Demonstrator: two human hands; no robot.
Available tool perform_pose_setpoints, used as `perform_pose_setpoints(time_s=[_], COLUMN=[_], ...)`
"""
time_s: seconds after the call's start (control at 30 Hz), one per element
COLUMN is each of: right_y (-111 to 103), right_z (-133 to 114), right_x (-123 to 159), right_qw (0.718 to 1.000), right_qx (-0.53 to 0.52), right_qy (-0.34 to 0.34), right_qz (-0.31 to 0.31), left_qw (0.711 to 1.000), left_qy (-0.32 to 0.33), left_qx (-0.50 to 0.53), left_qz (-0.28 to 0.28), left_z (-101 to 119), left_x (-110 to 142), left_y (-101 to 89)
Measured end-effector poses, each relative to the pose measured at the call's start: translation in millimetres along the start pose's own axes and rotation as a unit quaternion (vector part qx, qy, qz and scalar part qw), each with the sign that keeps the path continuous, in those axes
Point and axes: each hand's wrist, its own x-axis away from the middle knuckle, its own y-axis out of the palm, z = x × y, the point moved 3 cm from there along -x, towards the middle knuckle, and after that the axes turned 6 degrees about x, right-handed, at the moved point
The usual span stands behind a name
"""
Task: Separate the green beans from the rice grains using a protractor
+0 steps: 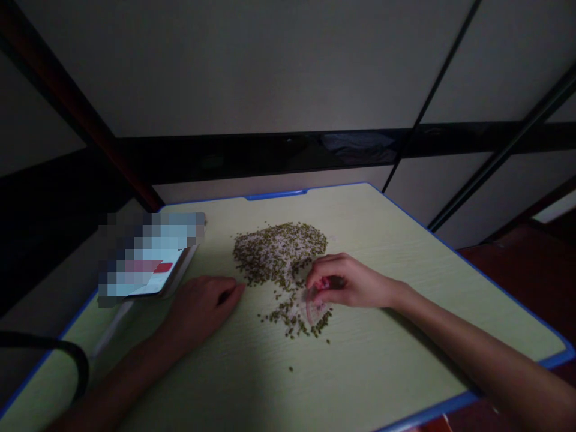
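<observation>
A heap of small green beans mixed with pale grains lies in the middle of a pale green table. A looser trail of beans spreads toward me from the heap. My right hand rests among the beans with its fingers curled round a small clear, pinkish plastic piece whose edge touches the table. My left hand lies on the table left of the heap, fingers loosely curled, index finger pointing toward the beans, nothing visible in it.
A phone with a lit, blurred screen lies at the table's left side. A dark cable loops at the lower left. The table has a blue edge; a wall with dark bars stands behind it.
</observation>
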Motion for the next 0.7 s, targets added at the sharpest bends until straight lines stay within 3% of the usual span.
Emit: perform_pose_setpoints(time_s=[0.4, 0.7], right_y=[-2.9, -1.6], right_z=[-2.3, -2.8], right_x=[2.7, 0.7], right_qw=[0.999, 1.000], right_qx=[-0.023, -0.003], right_qy=[0.007, 0.009], right_qz=[-0.037, -0.011], left_qw=[1.000, 1.000], left_qy=[-0.012, -0.007], left_qx=[-0.016, -0.019], left_qz=[-0.023, -0.023], left_z=[-0.6, -1.1], left_x=[-0.5, 0.9], left_y=[1.5, 1.7])
